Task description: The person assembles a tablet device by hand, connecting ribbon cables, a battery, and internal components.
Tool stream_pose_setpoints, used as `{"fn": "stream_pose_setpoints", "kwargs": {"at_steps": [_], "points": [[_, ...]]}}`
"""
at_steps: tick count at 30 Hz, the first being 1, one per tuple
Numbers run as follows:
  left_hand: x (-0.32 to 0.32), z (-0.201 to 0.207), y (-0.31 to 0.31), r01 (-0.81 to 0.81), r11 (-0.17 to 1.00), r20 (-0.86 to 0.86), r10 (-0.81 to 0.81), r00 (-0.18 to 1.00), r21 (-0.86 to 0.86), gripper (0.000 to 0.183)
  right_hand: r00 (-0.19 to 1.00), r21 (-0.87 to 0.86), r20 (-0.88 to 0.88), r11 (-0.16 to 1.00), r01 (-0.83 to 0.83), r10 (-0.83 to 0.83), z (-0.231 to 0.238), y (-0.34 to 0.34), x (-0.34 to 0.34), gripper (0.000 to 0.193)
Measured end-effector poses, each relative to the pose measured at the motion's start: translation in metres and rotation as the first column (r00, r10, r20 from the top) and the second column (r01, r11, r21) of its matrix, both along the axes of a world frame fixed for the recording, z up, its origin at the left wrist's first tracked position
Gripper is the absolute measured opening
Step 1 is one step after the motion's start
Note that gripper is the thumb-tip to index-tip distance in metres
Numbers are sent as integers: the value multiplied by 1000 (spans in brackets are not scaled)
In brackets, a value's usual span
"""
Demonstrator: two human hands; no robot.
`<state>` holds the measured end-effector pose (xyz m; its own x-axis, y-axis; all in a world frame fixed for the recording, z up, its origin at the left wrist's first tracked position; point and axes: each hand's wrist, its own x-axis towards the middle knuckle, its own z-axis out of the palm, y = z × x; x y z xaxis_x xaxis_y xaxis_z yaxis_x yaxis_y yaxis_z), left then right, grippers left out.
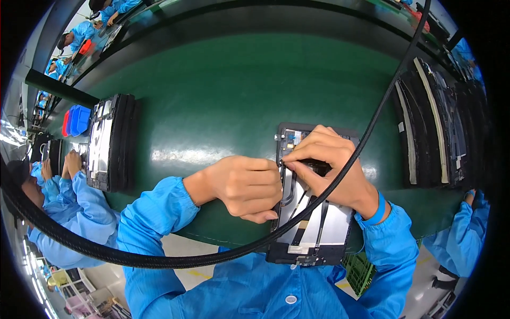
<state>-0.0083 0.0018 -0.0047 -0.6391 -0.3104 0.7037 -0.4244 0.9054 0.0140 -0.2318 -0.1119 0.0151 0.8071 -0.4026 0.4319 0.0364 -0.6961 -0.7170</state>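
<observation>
An opened tablet (333,229) lies at the table's near edge, its inside facing up with silver panels, a black frame and dark ribbon cables. My left hand (241,186) is closed in a fist against the tablet's left edge; whatever its fingers hold is hidden. Over the tablet's upper half, my right hand (332,162) pinches thumb and forefinger together at the left edge, close to the left hand's knuckles. The thing in that pinch is too small to make out. A blue wrist strap (378,209) circles my right wrist.
A thick black braided cable (212,260) arcs across the view, passing in front of my right hand. Tablets stand stacked at left (101,143); more dark panels (435,127) stand at right. Blue bin (79,120) is at far left, near a co-worker (79,218). The table (223,90) is green.
</observation>
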Motion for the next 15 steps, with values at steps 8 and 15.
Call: {"fn": "stream_pose_setpoints", "kwargs": {"at_steps": [8,15], "points": [[9,3,-12,-42,998,1,41,999,48,37,999,54,27,998,18,-19,-3,-1,1,23],[17,5,-21,-68,997,40,67,997,31,35,998,84,43,996,42,-46,-3,0,5,21]]}}
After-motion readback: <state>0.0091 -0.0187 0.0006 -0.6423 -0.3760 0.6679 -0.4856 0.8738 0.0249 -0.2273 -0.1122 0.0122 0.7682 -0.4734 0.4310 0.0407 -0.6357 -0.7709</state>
